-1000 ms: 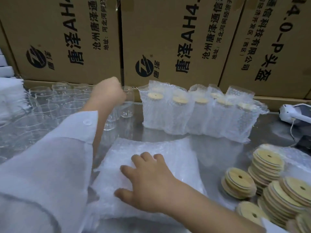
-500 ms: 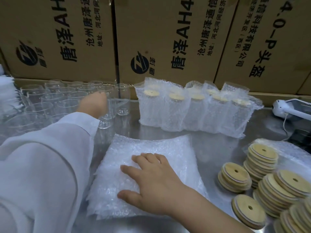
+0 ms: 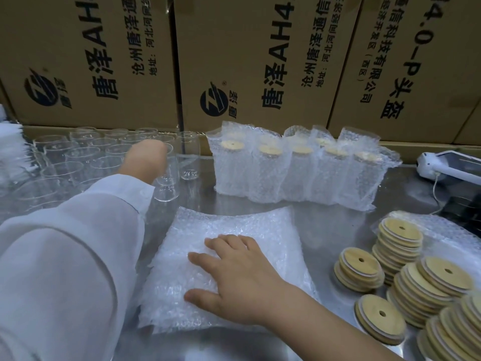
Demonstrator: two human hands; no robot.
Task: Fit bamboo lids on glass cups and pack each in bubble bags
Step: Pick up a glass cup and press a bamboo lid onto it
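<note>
Several empty glass cups (image 3: 86, 157) stand at the back left of the metal table. My left hand (image 3: 145, 160) reaches among them and holds the nearest glass cup (image 3: 168, 186), its fingers curled out of sight behind the hand. My right hand (image 3: 234, 277) rests flat, fingers spread, on a stack of flat bubble bags (image 3: 234, 227) in the front middle. Bamboo lids (image 3: 426, 280), each with a small hole, lie in several stacks at the right. A row of packed cups in bubble bags (image 3: 299, 175) stands at the back middle.
Large printed cardboard boxes (image 3: 260, 61) wall off the back of the table. A white device with a cable (image 3: 442, 168) lies at the far right. White foam-like material (image 3: 10, 144) sits at the far left edge. Bare metal shows between the bags and the lids.
My left hand has come down from above the far cups to a cup at the near edge of the group. My right hand has stayed on the bubble bags.
</note>
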